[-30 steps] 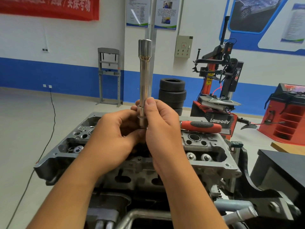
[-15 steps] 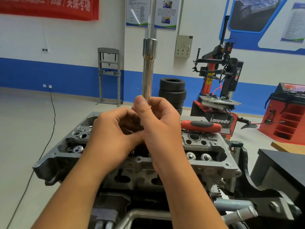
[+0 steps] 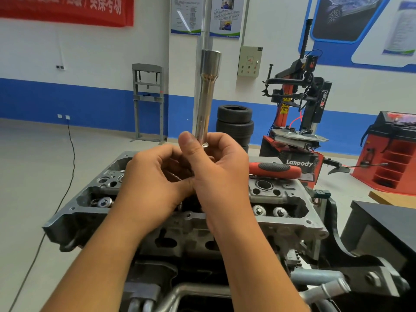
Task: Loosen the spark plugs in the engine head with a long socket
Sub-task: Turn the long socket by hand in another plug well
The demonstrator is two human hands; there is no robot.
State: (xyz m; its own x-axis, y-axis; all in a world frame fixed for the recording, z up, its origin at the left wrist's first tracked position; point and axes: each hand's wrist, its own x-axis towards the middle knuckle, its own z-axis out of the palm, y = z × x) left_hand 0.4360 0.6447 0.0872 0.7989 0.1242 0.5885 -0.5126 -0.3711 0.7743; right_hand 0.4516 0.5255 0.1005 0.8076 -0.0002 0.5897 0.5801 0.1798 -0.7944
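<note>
You hold the long socket (image 3: 206, 95) upright in front of you, wide end up, with both hands pressed together at its lower end. Your right hand (image 3: 216, 174) pinches the shaft between thumb and fingers; your left hand (image 3: 155, 183) is curled in beside it, fingers working at something at the socket's base that your hands hide, so I cannot tell exactly what it grips. The engine head (image 3: 281, 212) sits directly below and beyond your hands, and the red-handled ratchet (image 3: 274, 170) lies across its top just to the right of your right hand.

This looks like the preparation step: the tool is being readied, and no plug has been reached yet. Next you will likely need to turn the socket wide end down, lower it into a plug well under your hands, and take the ratchet handle.
</note>
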